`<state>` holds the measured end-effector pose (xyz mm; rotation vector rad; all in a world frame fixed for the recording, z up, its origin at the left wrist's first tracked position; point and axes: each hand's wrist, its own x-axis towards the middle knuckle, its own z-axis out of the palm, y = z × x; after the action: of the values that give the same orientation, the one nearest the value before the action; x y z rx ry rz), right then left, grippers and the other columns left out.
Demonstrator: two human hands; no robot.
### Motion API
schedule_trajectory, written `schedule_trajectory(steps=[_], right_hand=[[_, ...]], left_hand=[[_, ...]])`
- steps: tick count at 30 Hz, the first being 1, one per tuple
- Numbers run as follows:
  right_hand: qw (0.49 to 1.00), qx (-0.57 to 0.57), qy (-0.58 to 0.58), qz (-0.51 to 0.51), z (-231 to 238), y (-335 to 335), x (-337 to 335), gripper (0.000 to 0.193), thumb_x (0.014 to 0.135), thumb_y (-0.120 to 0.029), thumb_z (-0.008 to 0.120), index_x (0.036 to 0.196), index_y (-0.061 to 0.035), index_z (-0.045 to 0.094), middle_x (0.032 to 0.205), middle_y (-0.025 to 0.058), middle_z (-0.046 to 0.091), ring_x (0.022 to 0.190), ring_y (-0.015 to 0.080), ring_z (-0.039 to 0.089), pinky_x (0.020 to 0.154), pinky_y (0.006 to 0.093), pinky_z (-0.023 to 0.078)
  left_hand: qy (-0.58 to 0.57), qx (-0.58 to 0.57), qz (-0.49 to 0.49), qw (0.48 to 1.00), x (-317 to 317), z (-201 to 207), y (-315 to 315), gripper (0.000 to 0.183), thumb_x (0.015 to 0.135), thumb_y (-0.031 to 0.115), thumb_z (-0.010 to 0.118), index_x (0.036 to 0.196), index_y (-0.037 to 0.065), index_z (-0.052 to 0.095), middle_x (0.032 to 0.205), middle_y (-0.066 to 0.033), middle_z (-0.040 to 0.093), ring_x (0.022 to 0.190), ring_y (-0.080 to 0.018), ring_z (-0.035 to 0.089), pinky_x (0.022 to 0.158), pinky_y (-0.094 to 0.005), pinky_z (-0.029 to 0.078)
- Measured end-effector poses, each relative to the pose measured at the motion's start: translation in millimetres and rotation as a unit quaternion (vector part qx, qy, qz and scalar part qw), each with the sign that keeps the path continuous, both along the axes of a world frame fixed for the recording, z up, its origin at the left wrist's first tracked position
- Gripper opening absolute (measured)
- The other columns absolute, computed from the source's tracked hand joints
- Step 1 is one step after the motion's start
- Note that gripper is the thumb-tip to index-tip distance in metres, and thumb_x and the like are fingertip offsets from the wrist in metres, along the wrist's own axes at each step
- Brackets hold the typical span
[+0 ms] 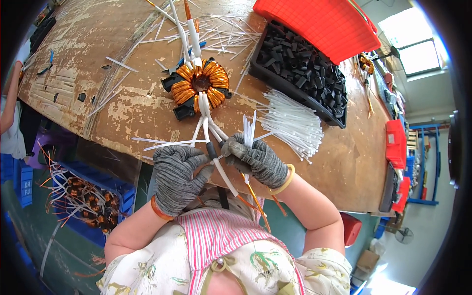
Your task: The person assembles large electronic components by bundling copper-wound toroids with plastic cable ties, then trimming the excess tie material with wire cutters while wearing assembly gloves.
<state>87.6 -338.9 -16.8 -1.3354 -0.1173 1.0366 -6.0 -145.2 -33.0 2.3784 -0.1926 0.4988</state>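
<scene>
A ring-shaped copper-wound coil [214,78] sits on the table, with black plastic pieces at its side. White-sleeved leads [205,123] run from it toward me, and a short black sleeve [211,150] surrounds one of them. My left hand [177,174], in a grey glove, is beside that lead, thumb and forefinger apart. On the other side, my gloved right hand [255,160] is closed with several white cable ties [249,127] standing up between its fingers. Its fingertips are close to the black sleeve; whether they also pinch a lead is hidden. Bare copper ends [258,204] hang below the hands.
A black bin [254,69] of short black sleeves stands at the back right, partly under a red basket [319,24]. Beside it lies a heap of white cable ties [290,125]. A blue crate [127,196] of coils is at the lower left. Another person's arm [10,98] shows far left.
</scene>
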Motion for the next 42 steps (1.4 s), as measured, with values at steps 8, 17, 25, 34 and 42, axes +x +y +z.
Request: schedule_trajectory(steps=[8, 17, 25, 34, 42], right_hand=[[1.000, -0.011, -0.005, 0.014, 14.1, 4.9, -0.4, 0.032, 0.086, -0.036, 0.063, 0.102, -0.0083, 0.061, 0.086, -0.0008, 0.059, 0.070, 0.0029, 0.048, 0.058, 0.0154, 0.034], [0.961, -0.002, -0.275, 0.008, 16.9, 2.0, 12.9, 0.023, 0.084, -0.012, 0.066, 0.104, -0.0006, 0.065, 0.102, 0.0075, 0.065, 0.097, 0.0149, 0.060, 0.088, 0.0314, 0.047], [0.972, -0.022, -0.229, 0.050, 20.6, 13.6, 8.9, 0.019, 0.083, -0.010, 0.068, 0.100, -0.0034, 0.066, 0.088, 0.0044, 0.066, 0.082, 0.0124, 0.060, 0.077, 0.0276, 0.048], [0.897, -0.139, -0.419, 0.040, 30.8, 21.1, -2.8, 0.019, 0.071, -0.004, 0.063, 0.090, -0.0011, 0.063, 0.075, 0.0156, 0.054, 0.068, 0.0316, 0.054, 0.064, 0.0375, 0.045], [0.870, -0.166, -0.462, 0.043, 30.8, 19.2, -5.4, 0.018, 0.070, -0.005, 0.064, 0.087, -0.0004, 0.060, 0.078, 0.0163, 0.054, 0.072, 0.0345, 0.054, 0.066, 0.0397, 0.045]], left_hand=[[-0.027, -0.038, 0.003, 0.999, -2.4, -6.9, 2.3, 0.018, 0.068, 0.015, 0.074, 0.084, 0.011, 0.067, 0.086, -0.0054, 0.064, 0.081, -0.0252, 0.058, 0.077, -0.0397, 0.039], [-0.031, -0.068, -0.010, 0.997, -3.6, -5.1, 2.4, 0.021, 0.070, 0.005, 0.072, 0.088, 0.010, 0.064, 0.089, -0.0065, 0.063, 0.085, -0.0265, 0.057, 0.078, -0.0390, 0.041], [-0.019, -0.111, 0.002, 0.994, -5.4, -9.9, -0.1, 0.020, 0.071, 0.006, 0.072, 0.089, 0.009, 0.064, 0.089, -0.0061, 0.063, 0.084, -0.0260, 0.057, 0.078, -0.0387, 0.041], [-0.004, -0.162, -0.009, 0.987, -4.9, -7.3, 1.4, 0.021, 0.070, 0.002, 0.071, 0.089, 0.008, 0.065, 0.089, -0.0058, 0.062, 0.087, -0.0246, 0.056, 0.081, -0.0361, 0.042], [0.002, -0.169, -0.008, 0.986, -5.3, -9.7, 0.6, 0.022, 0.070, 0.001, 0.071, 0.090, 0.008, 0.065, 0.090, -0.0061, 0.062, 0.088, -0.0246, 0.056, 0.082, -0.0362, 0.042]])
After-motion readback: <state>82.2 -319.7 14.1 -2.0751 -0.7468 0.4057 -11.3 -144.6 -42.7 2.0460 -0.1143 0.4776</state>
